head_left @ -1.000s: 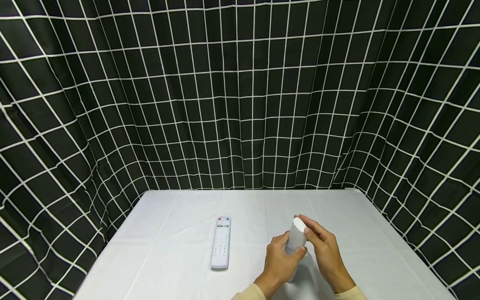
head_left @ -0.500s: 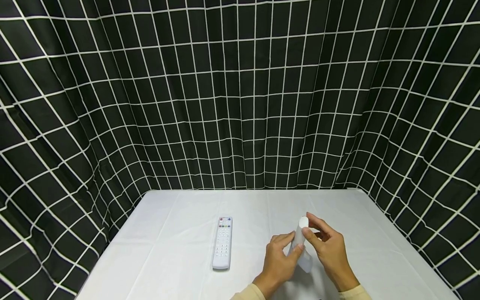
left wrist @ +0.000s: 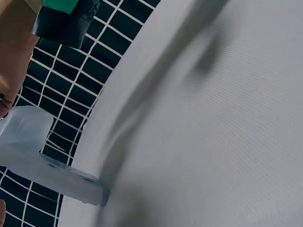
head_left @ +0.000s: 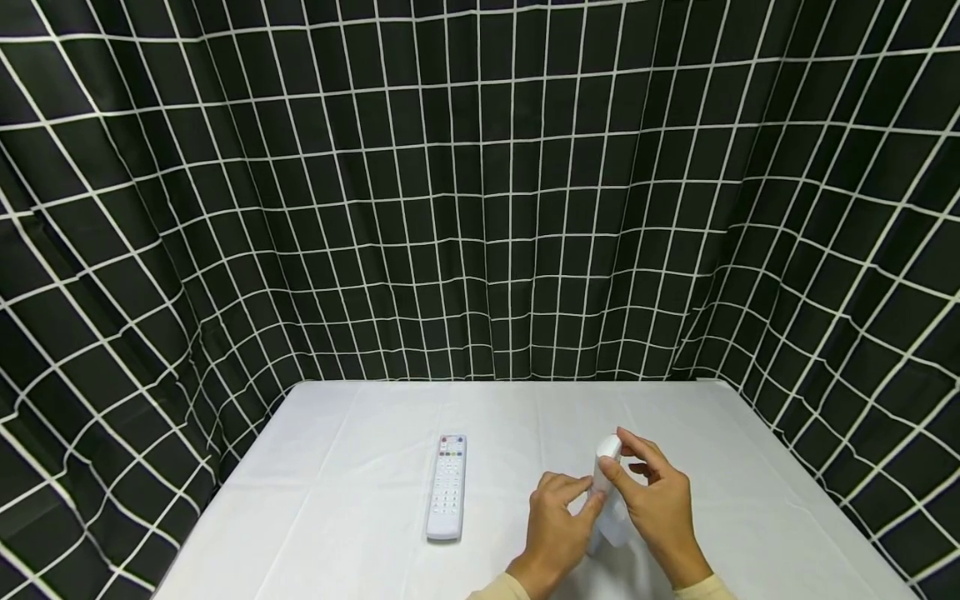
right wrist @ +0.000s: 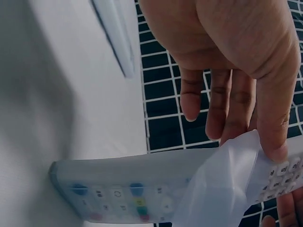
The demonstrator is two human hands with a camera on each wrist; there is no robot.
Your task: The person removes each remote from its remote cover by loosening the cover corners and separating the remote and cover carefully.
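Lower right of the frame, you stand a remote (head_left: pixel 604 468) on end, its top pinched in your right hand (head_left: pixel 663 505), your left hand (head_left: pixel 557 527) clasping it lower down by thumb and finger. You seem to be working a sleeve (right wrist: pixel 214 194) along it; on or off is hard to tell. Next calls for steadying the remote while the sleeve slides. A second ago, no loose fold showed; now one hangs right.

Remote (head_left: pixel 608 447): white, upper part bare, small pale keys (right wrist: pixel 283 177) with dark marks showing there
Sleeve (right wrist: pixel 213 194): translucent, around the lower part, a loose flap folded outward
Buttons (right wrist: pixel 141 208): red, green, yellow and blue, seen through the sleeve
Pose: on end, tilted, at the table (head_left: pixel 337 500); contact unclear
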